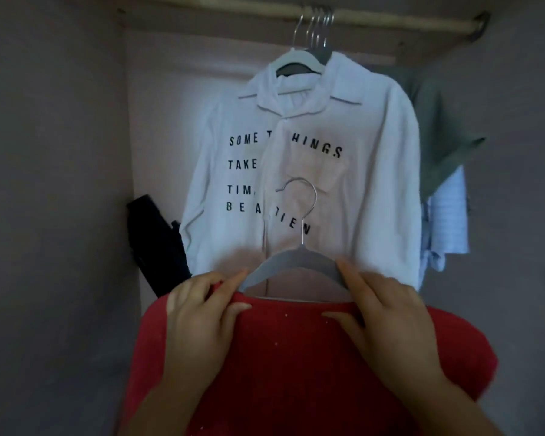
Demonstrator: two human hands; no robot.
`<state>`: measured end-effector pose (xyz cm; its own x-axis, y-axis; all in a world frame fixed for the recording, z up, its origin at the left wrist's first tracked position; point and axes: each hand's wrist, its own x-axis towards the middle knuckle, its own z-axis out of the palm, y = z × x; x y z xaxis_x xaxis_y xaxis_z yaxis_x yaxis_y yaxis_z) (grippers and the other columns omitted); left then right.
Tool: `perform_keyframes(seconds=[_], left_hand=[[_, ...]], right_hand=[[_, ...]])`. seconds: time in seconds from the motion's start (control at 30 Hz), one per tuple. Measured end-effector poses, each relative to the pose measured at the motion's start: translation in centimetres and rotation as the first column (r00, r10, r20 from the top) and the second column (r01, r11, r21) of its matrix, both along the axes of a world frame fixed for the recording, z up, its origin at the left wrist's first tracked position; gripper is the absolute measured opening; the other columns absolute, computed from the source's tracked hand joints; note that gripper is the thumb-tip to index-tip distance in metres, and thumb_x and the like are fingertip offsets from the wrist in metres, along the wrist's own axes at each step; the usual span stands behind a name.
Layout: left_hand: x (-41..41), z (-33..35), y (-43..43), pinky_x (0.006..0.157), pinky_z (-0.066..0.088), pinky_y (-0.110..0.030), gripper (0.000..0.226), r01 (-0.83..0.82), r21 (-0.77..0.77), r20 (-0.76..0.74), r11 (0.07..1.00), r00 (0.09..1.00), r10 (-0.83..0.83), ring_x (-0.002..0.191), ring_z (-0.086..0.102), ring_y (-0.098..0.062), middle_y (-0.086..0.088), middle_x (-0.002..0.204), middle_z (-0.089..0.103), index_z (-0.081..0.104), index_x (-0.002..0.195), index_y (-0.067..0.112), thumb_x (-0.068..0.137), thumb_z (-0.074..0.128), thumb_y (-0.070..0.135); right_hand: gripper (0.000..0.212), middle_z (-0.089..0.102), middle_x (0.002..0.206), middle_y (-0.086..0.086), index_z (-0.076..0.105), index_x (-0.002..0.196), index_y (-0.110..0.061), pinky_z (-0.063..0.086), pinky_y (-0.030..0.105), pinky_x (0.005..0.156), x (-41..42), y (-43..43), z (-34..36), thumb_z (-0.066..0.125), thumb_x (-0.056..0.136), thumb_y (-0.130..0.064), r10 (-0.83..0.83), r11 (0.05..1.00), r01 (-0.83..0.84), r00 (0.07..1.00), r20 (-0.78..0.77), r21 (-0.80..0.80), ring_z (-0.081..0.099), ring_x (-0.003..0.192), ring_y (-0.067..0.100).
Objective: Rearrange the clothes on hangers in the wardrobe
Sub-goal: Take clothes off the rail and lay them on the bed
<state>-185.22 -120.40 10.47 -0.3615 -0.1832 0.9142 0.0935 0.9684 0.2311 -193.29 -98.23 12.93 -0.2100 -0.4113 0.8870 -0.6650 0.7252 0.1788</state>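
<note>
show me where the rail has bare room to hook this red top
The rail is bare left of the bunched hooks, with open space below beside the white shirt, likely roomiest for the red top. A shorter bare stretch runs from the hooks to the end bracket, but the green garment and striped shirt crowd beneath it.

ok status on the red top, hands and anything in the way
Left hand and right hand both pinch the red top at its neckline. Grey hanger inside it, hook off the rail. White printed shirt hangs directly behind.
</note>
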Motion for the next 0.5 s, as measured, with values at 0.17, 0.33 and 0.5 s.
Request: perform_keyframes(seconds=[0.17,0.33,0.5], left_hand=[[4.9,-1.5,3.9,0.081,0.043,-0.045,0.041,0.131,-0.049,0.025,0.990,0.991,-0.129,0.086,0.057,-0.026,-0.010,0.091,0.064,0.069,0.108,0.011,0.081,0.049,0.036],[9.4,-2.3,8.9,0.083,0.041,-0.043,0.042,0.270,-0.030,0.107,0.962,0.958,-0.266,0.087,0.060,-0.030,-0.009,0.095,0.064,0.067,0.111,0.012,0.082,0.048,0.035],[13.0,-3.4,14.6,0.083,0.034,-0.036,0.041,0.422,-0.018,0.100,0.906,0.903,-0.418,0.090,0.054,-0.024,-0.007,0.096,0.063,0.066,0.113,0.015,0.082,0.048,0.035]], right_hand=[[0.060,0.066,0.089,0.006,0.059,0.123,-0.007,0.048,0.034,0.061,8.5,4.8,-2.2,0.046,0.081,-0.049,-0.136,0.990,0.138,0.989,0.059,-0.030,0.062,0.070,0.028],[0.061,0.065,0.089,0.007,0.057,0.127,-0.008,0.046,0.035,0.061,16.5,10.2,-3.0,0.046,0.081,-0.048,-0.287,0.957,0.291,0.951,0.114,-0.014,0.060,0.068,0.028],[0.060,0.064,0.090,0.006,0.050,0.130,-0.012,0.045,0.034,0.062,24.2,15.8,-3.9,0.047,0.081,-0.047,-0.426,0.902,0.432,0.895,0.134,-0.020,0.059,0.070,0.027]])
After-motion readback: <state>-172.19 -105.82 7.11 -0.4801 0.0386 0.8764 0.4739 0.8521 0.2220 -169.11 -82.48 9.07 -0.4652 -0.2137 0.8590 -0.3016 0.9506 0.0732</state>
